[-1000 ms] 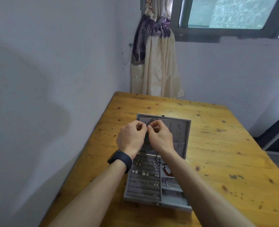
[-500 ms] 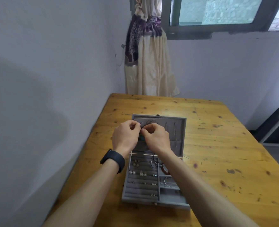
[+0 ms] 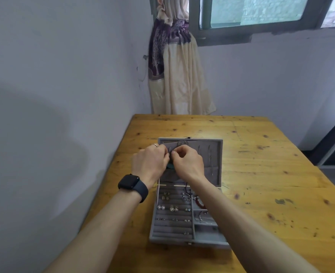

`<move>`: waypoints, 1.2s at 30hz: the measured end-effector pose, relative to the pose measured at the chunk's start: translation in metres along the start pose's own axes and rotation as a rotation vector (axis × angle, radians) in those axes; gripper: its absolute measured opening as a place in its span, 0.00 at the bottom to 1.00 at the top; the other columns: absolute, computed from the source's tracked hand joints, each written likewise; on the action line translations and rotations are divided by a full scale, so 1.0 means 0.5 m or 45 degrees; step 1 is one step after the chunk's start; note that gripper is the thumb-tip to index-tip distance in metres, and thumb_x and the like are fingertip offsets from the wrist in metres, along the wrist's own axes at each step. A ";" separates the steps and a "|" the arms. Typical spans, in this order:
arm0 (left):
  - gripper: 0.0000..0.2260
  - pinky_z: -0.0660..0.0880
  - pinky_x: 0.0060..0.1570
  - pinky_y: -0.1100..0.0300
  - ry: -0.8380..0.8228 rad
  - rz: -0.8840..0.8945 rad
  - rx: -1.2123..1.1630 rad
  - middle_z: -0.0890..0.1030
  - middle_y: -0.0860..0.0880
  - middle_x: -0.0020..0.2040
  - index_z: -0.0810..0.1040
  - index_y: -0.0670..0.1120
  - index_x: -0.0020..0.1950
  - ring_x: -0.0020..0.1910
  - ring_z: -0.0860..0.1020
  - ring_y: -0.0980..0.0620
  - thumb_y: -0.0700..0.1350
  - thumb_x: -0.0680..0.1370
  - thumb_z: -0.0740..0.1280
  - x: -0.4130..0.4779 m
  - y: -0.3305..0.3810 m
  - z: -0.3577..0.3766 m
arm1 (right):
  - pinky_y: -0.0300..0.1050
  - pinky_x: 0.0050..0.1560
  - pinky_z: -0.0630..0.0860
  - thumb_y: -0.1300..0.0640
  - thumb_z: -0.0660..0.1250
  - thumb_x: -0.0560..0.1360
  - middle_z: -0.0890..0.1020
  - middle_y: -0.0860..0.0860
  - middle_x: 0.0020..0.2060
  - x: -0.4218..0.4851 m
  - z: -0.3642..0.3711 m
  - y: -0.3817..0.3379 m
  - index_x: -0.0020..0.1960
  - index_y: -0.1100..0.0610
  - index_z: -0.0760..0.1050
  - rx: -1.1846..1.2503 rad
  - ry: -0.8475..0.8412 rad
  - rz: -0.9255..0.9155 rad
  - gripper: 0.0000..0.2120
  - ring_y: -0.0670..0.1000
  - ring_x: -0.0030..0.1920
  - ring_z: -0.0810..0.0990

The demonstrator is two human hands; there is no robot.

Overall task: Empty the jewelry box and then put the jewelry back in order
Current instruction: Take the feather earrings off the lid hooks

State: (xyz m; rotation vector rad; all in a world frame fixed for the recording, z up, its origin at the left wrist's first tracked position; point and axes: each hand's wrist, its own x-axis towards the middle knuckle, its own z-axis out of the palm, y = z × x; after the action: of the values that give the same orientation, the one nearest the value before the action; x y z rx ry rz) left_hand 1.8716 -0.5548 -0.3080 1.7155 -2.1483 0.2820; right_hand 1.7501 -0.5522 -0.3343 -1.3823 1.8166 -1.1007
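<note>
Box (image 3: 172, 239) stands open near the left edge of the table (image 3: 271, 174), and the two hands meet in front of its raised lid (image 3: 215, 154). The left hand (image 3: 151, 164) and right hand (image 3: 189, 164) have curled fingers, and their tips pinch one small thin dark piece (image 3: 171, 151) between them, too fine to identify. Something teal (image 3: 170, 167) shows just under the hands; I cannot tell whether it hangs from the piece. The left hand wears a ring (image 3: 154, 145), with a dark watch (image 3: 132, 185) at the wrist. Thin chains (image 3: 210, 159) hang inside the lid to the right of the hands. Below, the left part of the box is padded rows holding several pairs of earrings (image 3: 171, 208). The right part is split into compartments: a red bracelet (image 3: 199, 202) lies in the farthest one, partly under the right forearm, and a silver hoop (image 3: 204, 218) in the next. A curtain (image 3: 174, 75) hangs beyond the table.
</note>
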 end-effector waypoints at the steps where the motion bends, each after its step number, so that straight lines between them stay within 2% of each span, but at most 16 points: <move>1: 0.12 0.77 0.38 0.56 -0.006 0.000 0.019 0.82 0.53 0.48 0.80 0.53 0.53 0.44 0.81 0.49 0.55 0.82 0.59 0.001 0.003 -0.001 | 0.45 0.45 0.72 0.48 0.64 0.79 0.83 0.44 0.46 -0.001 0.001 0.000 0.50 0.47 0.79 -0.010 0.016 -0.014 0.07 0.49 0.49 0.80; 5: 0.10 0.68 0.31 0.62 -0.001 -0.155 -0.135 0.83 0.54 0.47 0.82 0.54 0.51 0.40 0.77 0.53 0.55 0.81 0.62 0.004 0.008 0.000 | 0.50 0.50 0.76 0.47 0.63 0.79 0.82 0.44 0.48 -0.007 0.003 -0.002 0.49 0.45 0.77 -0.050 0.096 -0.085 0.05 0.50 0.49 0.79; 11: 0.09 0.79 0.38 0.56 0.073 -0.261 -0.386 0.84 0.55 0.45 0.83 0.55 0.48 0.42 0.80 0.52 0.55 0.79 0.64 0.005 0.007 0.007 | 0.50 0.48 0.77 0.47 0.62 0.80 0.81 0.44 0.47 -0.003 -0.013 -0.024 0.48 0.45 0.76 -0.046 0.146 -0.128 0.06 0.50 0.48 0.79; 16: 0.06 0.76 0.38 0.60 0.109 -0.268 -0.611 0.82 0.59 0.44 0.82 0.56 0.47 0.43 0.78 0.57 0.54 0.79 0.66 0.014 0.008 -0.014 | 0.46 0.47 0.75 0.49 0.64 0.80 0.81 0.42 0.44 -0.015 -0.035 -0.023 0.50 0.48 0.78 0.121 0.168 -0.162 0.06 0.46 0.47 0.79; 19: 0.04 0.75 0.40 0.64 0.070 -0.316 -0.987 0.83 0.59 0.43 0.82 0.55 0.46 0.44 0.80 0.60 0.53 0.78 0.69 0.011 -0.001 -0.019 | 0.41 0.46 0.75 0.51 0.65 0.80 0.81 0.42 0.42 -0.032 -0.052 -0.022 0.49 0.49 0.79 0.313 0.152 -0.180 0.05 0.42 0.46 0.79; 21: 0.03 0.77 0.45 0.62 0.026 -0.391 -1.238 0.84 0.56 0.43 0.83 0.53 0.46 0.46 0.81 0.58 0.51 0.77 0.71 0.003 -0.008 -0.023 | 0.39 0.44 0.76 0.51 0.66 0.80 0.82 0.44 0.43 -0.046 -0.064 -0.022 0.48 0.49 0.78 0.418 0.136 -0.160 0.04 0.44 0.46 0.81; 23: 0.03 0.79 0.48 0.57 -0.016 -0.442 -1.406 0.85 0.54 0.44 0.83 0.52 0.47 0.48 0.82 0.55 0.49 0.77 0.71 -0.011 -0.014 -0.031 | 0.43 0.46 0.79 0.52 0.65 0.80 0.83 0.47 0.44 -0.058 -0.076 -0.021 0.48 0.49 0.78 0.506 0.099 -0.154 0.04 0.47 0.47 0.82; 26: 0.04 0.80 0.47 0.56 -0.075 -0.505 -1.590 0.86 0.51 0.46 0.82 0.47 0.51 0.49 0.83 0.52 0.46 0.79 0.69 -0.037 -0.019 -0.054 | 0.48 0.50 0.81 0.53 0.64 0.81 0.84 0.49 0.45 -0.078 -0.096 -0.018 0.49 0.50 0.77 0.552 0.044 -0.187 0.04 0.49 0.48 0.83; 30: 0.05 0.81 0.49 0.55 -0.118 -0.551 -1.707 0.86 0.52 0.45 0.81 0.45 0.53 0.47 0.84 0.53 0.45 0.81 0.67 -0.074 -0.031 -0.088 | 0.43 0.49 0.81 0.56 0.63 0.82 0.84 0.48 0.47 -0.116 -0.122 -0.019 0.54 0.50 0.79 0.531 -0.028 -0.213 0.05 0.47 0.49 0.83; 33: 0.05 0.82 0.49 0.54 -0.132 -0.624 -1.791 0.86 0.48 0.46 0.81 0.44 0.54 0.45 0.84 0.51 0.43 0.81 0.66 -0.108 -0.043 -0.104 | 0.40 0.47 0.79 0.57 0.63 0.82 0.84 0.46 0.47 -0.148 -0.135 -0.019 0.55 0.48 0.81 0.463 -0.096 -0.225 0.09 0.42 0.46 0.81; 36: 0.06 0.83 0.48 0.52 -0.158 -0.681 -1.852 0.85 0.44 0.47 0.81 0.43 0.55 0.43 0.84 0.48 0.40 0.81 0.67 -0.153 -0.061 -0.114 | 0.41 0.44 0.80 0.58 0.63 0.82 0.84 0.51 0.46 -0.185 -0.141 -0.017 0.53 0.50 0.82 0.483 -0.184 -0.167 0.09 0.45 0.42 0.80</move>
State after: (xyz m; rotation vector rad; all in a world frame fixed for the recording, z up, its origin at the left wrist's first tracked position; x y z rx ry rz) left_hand 1.9247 -0.4719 -0.2895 1.2040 -1.1368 -1.2231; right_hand 1.7205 -0.4464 -0.2952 -1.3244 1.3464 -1.2978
